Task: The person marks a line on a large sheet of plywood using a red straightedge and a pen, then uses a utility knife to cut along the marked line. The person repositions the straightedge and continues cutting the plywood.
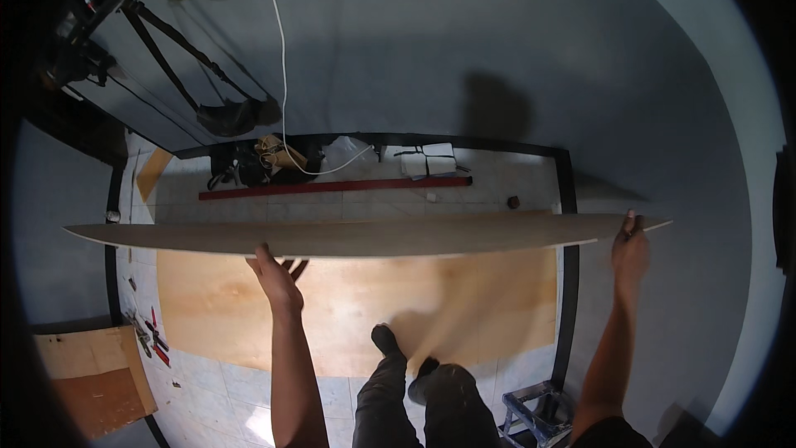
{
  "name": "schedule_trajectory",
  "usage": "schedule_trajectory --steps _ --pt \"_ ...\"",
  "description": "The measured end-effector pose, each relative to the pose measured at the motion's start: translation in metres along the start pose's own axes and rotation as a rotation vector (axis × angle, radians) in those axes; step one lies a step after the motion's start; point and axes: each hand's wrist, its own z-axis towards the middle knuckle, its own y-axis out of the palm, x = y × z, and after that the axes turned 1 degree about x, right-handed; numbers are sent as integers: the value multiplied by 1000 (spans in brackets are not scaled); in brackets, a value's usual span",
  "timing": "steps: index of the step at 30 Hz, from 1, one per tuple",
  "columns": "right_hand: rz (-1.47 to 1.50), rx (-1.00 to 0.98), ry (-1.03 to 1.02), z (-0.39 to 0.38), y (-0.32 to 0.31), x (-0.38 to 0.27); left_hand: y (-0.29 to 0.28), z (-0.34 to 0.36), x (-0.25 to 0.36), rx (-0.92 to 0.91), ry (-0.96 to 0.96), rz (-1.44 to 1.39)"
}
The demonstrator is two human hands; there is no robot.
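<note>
Plywood sheet (pixel 373 236), long and thin, is held up in the air, almost edge-on to the camera, so it looks like a pale narrow band that goes across nearly the whole width of the view. Below it, a second plywood panel (pixel 249 307) of warm yellow colour lies flat on the tiled floor (pixel 207 377), and the person's dark shoes stand on its near part. Behind, along the grey wall (pixel 464 50), a long red bar (pixel 332 187) lies on the tiles, near some bags and a white cable. At the lower left a smaller brown board (pixel 95 382) lies, with a few red-handled tools just beside it, and at the lower right a small blue step stool (pixel 531 415) stands. The left hand (pixel 275 276) is under the lower edge of the raised sheet, around the middle of its length; the fingers are curled around this edge and grip it. The right hand (pixel 630 249) takes the sheet near its right end, closed on the edge with the thumb on top. Both arms are stretched forward and upward.
</note>
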Motion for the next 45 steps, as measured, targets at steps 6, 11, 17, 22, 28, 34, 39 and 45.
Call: schedule_trajectory --steps 6,11,17,22,28,34,39,45 --pt "40 -279 -1052 43 27 -165 6 -2 -5 82 -58 43" --pt "50 -908 -1479 -10 262 -315 -24 14 -42 256 -26 -29" --pt "-326 -1059 -1409 -99 579 -394 -14 -13 -28 605 -136 -230" --pt "-203 -905 -1237 -183 717 -431 -26 -13 -50 946 -85 127" --pt "-215 -669 -1216 -192 809 -405 -35 -7 -69 958 -99 206" --pt "-337 -612 -1182 -176 839 -410 -39 -28 -69 1008 -138 270" --pt "-378 -653 -1353 -176 832 -416 -39 -45 -68 1083 -149 265" --pt "-325 -853 -1611 -150 802 -436 -37 -58 -65 1095 -151 234"
